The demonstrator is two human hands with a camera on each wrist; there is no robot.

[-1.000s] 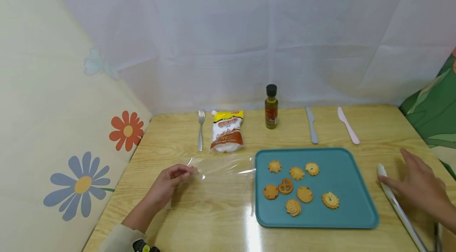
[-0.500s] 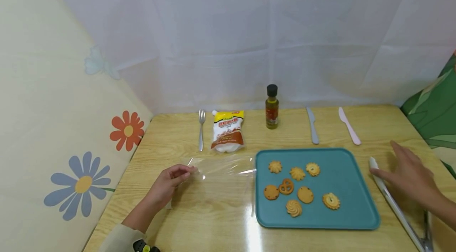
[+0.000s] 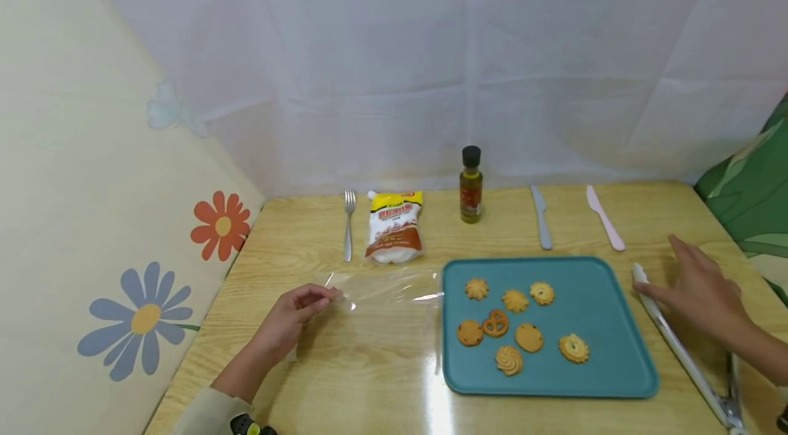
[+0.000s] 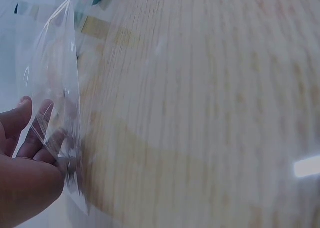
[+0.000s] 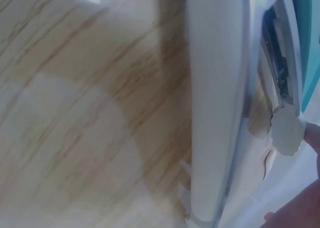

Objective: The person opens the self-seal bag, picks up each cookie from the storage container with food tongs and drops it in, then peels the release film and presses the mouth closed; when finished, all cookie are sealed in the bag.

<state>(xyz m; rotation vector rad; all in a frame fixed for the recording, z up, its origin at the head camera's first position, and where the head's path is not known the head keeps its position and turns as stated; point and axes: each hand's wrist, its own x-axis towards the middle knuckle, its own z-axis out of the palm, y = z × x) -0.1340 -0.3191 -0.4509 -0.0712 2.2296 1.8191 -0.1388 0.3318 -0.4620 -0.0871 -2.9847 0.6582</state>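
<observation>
**Thin bag, long tongs — two different holds**

While the left hand (image 3: 289, 319) pinches the near edge of the clear bag (image 3: 382, 291), which lies on the bench (image 3: 369, 380) left of the tray (image 3: 622, 353), the right hand (image 3: 702, 298) lies spread, its fingertip touching the white tip of the tongs (image 3: 677, 346) just right of the tray. I judge the bag to be feather-light, limp and slippery; a pinch at the rim suits it. The tongs look stiff and light — best taken mid-arm, I think.

Only the head view shows the biscuits (image 3: 516, 299) on the tray. Close up, the left wrist view shows the film (image 4: 55, 88) creased over the fingers (image 4: 35, 133), barely visible from above. From the right wrist, the tongs' arm (image 5: 215, 103) appears beside the tray edge (image 5: 312, 48), though the hand is mostly out of frame.
</observation>
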